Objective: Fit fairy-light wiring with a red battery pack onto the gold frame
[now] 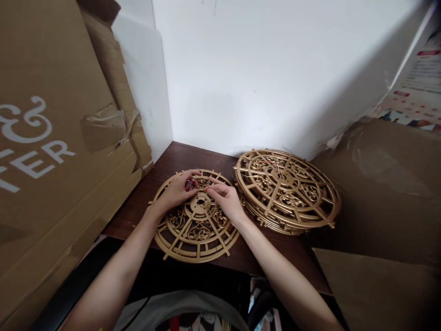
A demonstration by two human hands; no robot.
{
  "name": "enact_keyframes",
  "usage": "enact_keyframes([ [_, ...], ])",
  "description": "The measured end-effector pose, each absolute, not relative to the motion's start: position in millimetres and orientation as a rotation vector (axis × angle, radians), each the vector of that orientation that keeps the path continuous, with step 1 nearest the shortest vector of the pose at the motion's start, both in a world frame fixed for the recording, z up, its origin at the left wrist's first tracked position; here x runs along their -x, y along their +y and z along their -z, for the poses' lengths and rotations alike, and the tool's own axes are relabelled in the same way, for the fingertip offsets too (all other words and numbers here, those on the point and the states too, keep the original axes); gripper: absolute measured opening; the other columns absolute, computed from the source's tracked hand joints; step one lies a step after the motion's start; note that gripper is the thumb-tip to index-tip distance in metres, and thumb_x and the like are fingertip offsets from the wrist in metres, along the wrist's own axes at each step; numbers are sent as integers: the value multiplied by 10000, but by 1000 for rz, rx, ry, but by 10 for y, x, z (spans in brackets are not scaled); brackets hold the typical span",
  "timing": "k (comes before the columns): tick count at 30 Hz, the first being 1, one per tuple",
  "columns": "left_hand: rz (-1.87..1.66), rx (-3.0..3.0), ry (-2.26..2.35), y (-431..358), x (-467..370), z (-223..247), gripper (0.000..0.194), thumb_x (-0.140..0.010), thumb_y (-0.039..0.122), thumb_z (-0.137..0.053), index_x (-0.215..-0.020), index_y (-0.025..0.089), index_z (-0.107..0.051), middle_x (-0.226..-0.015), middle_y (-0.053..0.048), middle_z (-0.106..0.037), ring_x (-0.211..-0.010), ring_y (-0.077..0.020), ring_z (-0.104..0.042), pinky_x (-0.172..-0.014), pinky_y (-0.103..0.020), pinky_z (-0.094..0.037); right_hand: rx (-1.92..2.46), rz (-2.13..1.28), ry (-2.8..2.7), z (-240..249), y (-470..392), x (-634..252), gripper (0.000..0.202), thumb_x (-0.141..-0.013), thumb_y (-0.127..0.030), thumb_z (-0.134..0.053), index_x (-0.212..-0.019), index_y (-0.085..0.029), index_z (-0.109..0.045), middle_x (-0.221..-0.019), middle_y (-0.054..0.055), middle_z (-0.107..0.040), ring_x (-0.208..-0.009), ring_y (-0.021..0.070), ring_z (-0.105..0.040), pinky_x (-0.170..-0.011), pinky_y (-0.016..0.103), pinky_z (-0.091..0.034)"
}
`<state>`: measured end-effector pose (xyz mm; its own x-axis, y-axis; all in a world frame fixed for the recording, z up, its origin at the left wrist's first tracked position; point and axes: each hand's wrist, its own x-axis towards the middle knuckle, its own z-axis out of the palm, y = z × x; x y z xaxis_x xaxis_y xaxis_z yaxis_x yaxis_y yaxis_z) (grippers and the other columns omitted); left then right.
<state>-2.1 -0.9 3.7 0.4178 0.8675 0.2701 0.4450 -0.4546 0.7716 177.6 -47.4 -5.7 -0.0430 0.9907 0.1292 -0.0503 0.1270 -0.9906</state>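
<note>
A round gold openwork disc (pixel 200 259) with scrollwork panels and a ring hub lies flat on the dark brown table. Above its far half, my left hand (pixel 179 189) is closed, with a small red and dark piece (pixel 189 185) showing between thumb and fingers; its exact kind is unclear. Close by on the right, my right hand (pixel 225 198) pinches with thumb and forefinger what looks like a thin wire, near the left fingertips. Both hands are just beyond the hub (pixel 200 203). The fingers partly hide the disc's far scrollwork.
Right of the disc stands a stack of similar gold discs (pixel 287 193), with loose thin wires (pixel 275 168) on top. Large cardboard boxes flank the table, one on the left (pixel 51 115) and one on the right (pixel 382 184). A white wall (pixel 255 82) rises behind the table (pixel 193 157).
</note>
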Motion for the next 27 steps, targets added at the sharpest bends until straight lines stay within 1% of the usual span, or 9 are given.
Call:
enact_keyframes([
  [2,-898,-2066,1111,-20,12,-57,428,-729,272,-659,-1140,179,-587,-836,-18,-672,-660,-152,-555,-654,-274,-424,1056,-1094,-1273,59,-472,-1772,150,-721,-340,-725,-776,-206,-763,-1167,93,-661,-1124,250,-590,-961,384,-453],
  [5,-913,-1968,1091,-7,10,-32,464,-721,294,-678,-1156,177,-566,-909,-40,-680,-659,-141,-554,-637,-269,-425,1041,-976,-1303,35,-473,-1775,140,-736,-349,-719,-766,-219,-761,-1021,76,-687,-989,218,-616,-897,362,-480],
  [9,-1016,-1638,1062,26,9,30,421,-699,358,-698,-1041,161,-551,-901,-54,-680,-620,-119,-541,-551,-231,-398,983,-1159,-1203,1,-483,-1782,201,-737,-401,-719,-811,-216,-749,-845,42,-720,-790,180,-645,-763,330,-520],
  [11,-1061,-1444,1033,29,13,25,373,-693,320,-687,-991,164,-526,-893,-59,-688,-543,-87,-484,-479,-202,-341,930,-1280,-1144,0,-493,-1784,236,-734,-413,-721,-831,-198,-739,-767,32,-720,-700,160,-643,-699,307,-524],
  [14,-1133,-1164,870,14,42,-41,337,-662,175,-619,-963,181,-467,-900,-81,-700,-510,-68,-433,-424,-170,-248,841,-1394,-1116,2,-518,-1785,228,-742,-400,-715,-822,-187,-722,-705,22,-705,-630,143,-631,-630,282,-517],
  [17,-1210,-977,721,-5,95,-123,368,-592,70,-539,-932,183,-451,-957,-118,-701,-552,-72,-458,-435,-165,-267,797,-1399,-1123,-23,-553,-1790,178,-753,-368,-701,-795,-196,-716,-685,15,-694,-627,143,-623,-619,278,-503],
  [20,-1247,-869,630,-10,146,-166,381,-571,24,-509,-917,178,-471,-1081,-141,-673,-592,-66,-475,-460,-165,-327,752,-1333,-1152,-74,-585,-1800,130,-768,-329,-686,-786,-205,-722,-719,16,-700,-682,147,-629,-708,296,-507],
  [24,-1254,-787,531,-1,188,-164,431,-594,-10,-520,-975,191,-527,-1229,-122,-607,-652,-54,-504,-508,-154,-406,665,-1329,-1223,-127,-604,-1816,114,-792,-306,-674,-802,-209,-734,-808,30,-727,-846,187,-674,-876,360,-501],
  [27,-1264,-792,525,0,202,-159,470,-654,-6,-549,-1068,216,-562,-1311,-108,-555,-726,-59,-546,-581,-160,-474,725,-1387,-1317,-104,-589,-1814,156,-789,-344,-686,-818,-200,-737,-826,42,-740,-870,199,-692,-886,375,-512],
])
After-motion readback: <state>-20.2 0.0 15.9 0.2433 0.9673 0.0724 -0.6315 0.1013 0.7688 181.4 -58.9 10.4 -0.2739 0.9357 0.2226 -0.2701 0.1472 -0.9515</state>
